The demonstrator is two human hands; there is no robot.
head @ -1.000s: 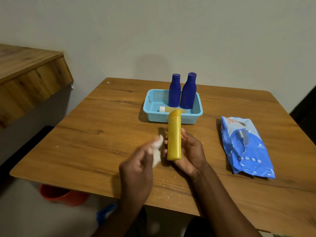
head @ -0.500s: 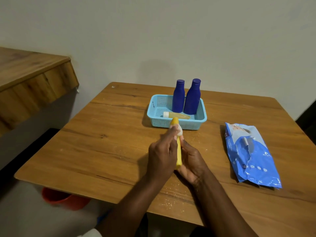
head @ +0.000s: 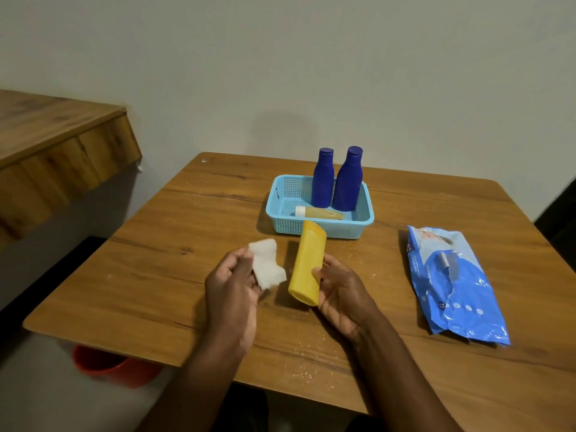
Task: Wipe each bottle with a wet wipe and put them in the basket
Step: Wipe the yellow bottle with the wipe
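Note:
My right hand (head: 341,291) grips a yellow bottle (head: 307,263) above the table, its cap end pointing toward the basket. Just to its left, my left hand (head: 232,286) holds a white wet wipe (head: 266,265), apart from the bottle. The light blue basket (head: 364,218) sits at the table's far middle. Inside it stand two dark blue bottles (head: 322,179) (head: 348,180), and a small yellowish bottle with a white cap (head: 319,212) lies on its side in front of them.
A blue wet wipe pack (head: 455,285) lies on the wooden table (head: 156,275) to the right. A wooden ledge (head: 56,145) juts out at the left. A red bucket (head: 109,366) stands on the floor under the table's near left edge.
My left hand has pulled the wipe off the bottle's top and moved it left. The yellow bottle has turned so its broad face shows.

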